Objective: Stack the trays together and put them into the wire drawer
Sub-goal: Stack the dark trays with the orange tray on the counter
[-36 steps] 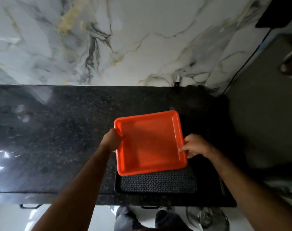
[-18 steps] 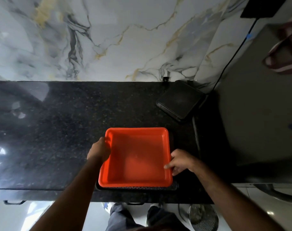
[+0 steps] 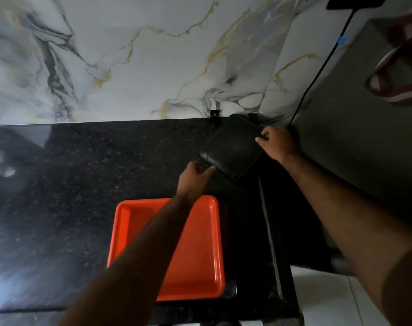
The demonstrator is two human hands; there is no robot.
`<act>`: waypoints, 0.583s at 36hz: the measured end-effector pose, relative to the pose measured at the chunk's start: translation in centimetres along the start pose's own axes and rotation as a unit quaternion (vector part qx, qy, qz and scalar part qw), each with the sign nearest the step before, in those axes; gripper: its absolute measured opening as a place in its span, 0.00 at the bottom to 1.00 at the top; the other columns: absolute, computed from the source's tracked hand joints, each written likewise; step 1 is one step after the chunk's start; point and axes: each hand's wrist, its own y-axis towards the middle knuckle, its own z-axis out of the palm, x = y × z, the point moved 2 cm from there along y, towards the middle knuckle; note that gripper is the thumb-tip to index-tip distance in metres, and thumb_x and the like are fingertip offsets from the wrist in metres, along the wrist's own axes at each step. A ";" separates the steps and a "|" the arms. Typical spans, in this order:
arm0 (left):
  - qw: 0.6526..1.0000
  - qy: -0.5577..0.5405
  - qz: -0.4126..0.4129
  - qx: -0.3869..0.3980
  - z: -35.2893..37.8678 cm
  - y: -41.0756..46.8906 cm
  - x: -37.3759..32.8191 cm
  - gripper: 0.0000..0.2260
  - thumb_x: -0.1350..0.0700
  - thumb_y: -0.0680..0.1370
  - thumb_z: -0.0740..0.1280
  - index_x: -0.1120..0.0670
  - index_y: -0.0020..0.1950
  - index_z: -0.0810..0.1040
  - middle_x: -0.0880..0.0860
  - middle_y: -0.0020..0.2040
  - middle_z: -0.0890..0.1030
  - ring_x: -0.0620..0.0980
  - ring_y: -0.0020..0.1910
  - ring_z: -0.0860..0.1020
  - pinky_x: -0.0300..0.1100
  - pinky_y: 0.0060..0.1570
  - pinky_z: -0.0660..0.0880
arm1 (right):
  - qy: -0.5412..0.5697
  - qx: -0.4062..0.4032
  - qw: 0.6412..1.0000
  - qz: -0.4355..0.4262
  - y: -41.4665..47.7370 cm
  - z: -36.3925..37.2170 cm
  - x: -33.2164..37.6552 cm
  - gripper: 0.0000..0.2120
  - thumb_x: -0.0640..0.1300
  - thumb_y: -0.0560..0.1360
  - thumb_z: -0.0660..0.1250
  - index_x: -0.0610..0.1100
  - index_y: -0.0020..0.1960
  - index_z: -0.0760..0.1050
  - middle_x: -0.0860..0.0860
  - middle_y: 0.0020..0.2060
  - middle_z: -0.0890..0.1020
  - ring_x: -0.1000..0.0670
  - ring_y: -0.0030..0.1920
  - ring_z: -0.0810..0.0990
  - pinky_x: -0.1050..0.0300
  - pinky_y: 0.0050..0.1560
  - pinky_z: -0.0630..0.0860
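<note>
Granite counter [image 3: 82, 184] dark. Orange tray [image 3: 200, 243] sat nested on patterned tray at 6 o'clock. Black tray [image 3: 233, 147] at 1 o'clock: right hand [image 3: 276, 143] pinched far edge, left hand [image 3: 193, 176] loosely spread at near corner. Probably stiff, light, slick; grip opposite rims.

Glossy plastic orange tray [image 3: 195, 250] — polished speckled stone counter [image 3: 82, 184], marble-look wall [image 3: 129, 55].

Left hand [image 3: 195, 176], right hand [image 3: 276, 143] outstretched
</note>
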 end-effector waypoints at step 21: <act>0.945 -0.275 -0.166 0.066 5.9 8.7 1.8 0.08 0.55 0.76 0.71 0.57 0.52 0.80 0.57 0.49 0.84 0.54 0.44 0.83 0.50 0.44 0.83 | 0.161 -0.066 0.978 0.117 5.2 5.9 -2.4 0.30 0.63 0.77 0.60 0.37 0.57 0.79 0.36 0.56 0.81 0.35 0.59 0.78 0.46 0.61 0.73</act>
